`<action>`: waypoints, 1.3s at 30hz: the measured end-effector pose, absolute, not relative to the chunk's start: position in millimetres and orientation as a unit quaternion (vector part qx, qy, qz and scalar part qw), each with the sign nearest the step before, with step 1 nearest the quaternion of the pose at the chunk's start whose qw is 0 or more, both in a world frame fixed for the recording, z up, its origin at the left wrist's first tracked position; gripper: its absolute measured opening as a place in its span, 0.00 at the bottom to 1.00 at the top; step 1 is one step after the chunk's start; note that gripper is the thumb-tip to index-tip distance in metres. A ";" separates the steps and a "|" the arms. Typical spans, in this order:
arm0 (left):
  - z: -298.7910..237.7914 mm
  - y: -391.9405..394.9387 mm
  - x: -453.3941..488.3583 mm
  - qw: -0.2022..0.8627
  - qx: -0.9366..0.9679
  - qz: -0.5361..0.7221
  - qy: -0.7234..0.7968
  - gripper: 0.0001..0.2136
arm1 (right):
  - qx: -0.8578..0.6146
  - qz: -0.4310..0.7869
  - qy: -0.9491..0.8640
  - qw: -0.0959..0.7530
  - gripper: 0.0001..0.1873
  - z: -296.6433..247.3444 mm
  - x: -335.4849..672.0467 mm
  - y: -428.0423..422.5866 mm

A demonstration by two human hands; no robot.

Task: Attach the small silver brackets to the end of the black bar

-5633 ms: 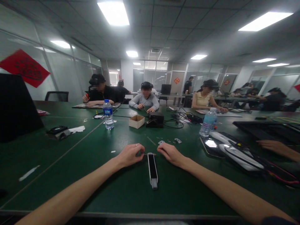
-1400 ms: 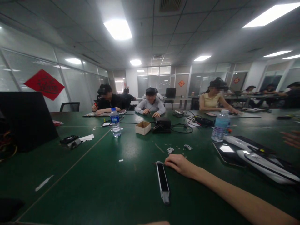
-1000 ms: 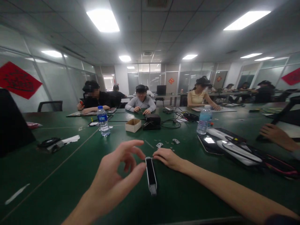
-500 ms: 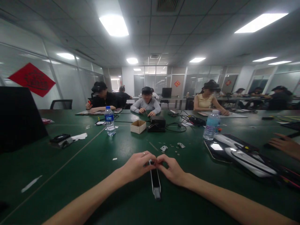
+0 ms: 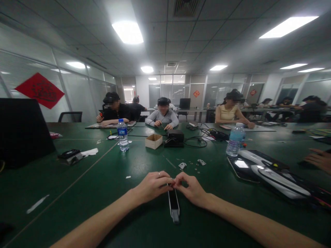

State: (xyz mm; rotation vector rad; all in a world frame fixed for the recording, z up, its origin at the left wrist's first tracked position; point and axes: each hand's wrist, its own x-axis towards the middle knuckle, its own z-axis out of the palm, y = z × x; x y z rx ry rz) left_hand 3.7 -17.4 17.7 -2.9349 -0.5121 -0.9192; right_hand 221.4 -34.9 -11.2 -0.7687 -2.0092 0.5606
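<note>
A long, narrow device (image 5: 173, 203) with a black top, pale side edges and a grey tip at its near end lies on the green table in front of me. My left hand (image 5: 156, 184), with a ring on one finger, has its fingers closed around the far end of this device. Touching that same end, my right hand (image 5: 190, 187) pinches with thumb and index finger. What sits between those fingertips is hidden. Just beyond the hands lie two small metal brackets (image 5: 182, 166) and several tiny rings or nuts (image 5: 196, 169).
Further back stand a small open cardboard box (image 5: 153, 141), a black device (image 5: 174, 138) with cables and a water bottle (image 5: 123, 136). A second bottle (image 5: 236, 139) and a black-and-white apparatus (image 5: 279, 179) are right. A co-worker's hand (image 5: 319, 160) shows at the right edge.
The whole view has shifted slightly. My hands keep their place at the device's far end, with little visible finger movement. The co-worker's hand at the right has moved a little further right.
</note>
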 end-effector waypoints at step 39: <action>12.7 8.6 -10.8 -0.099 -0.920 -0.182 -0.332 0.06 | -0.376 0.066 -0.889 0.254 0.05 -2.6 242.0 -12.7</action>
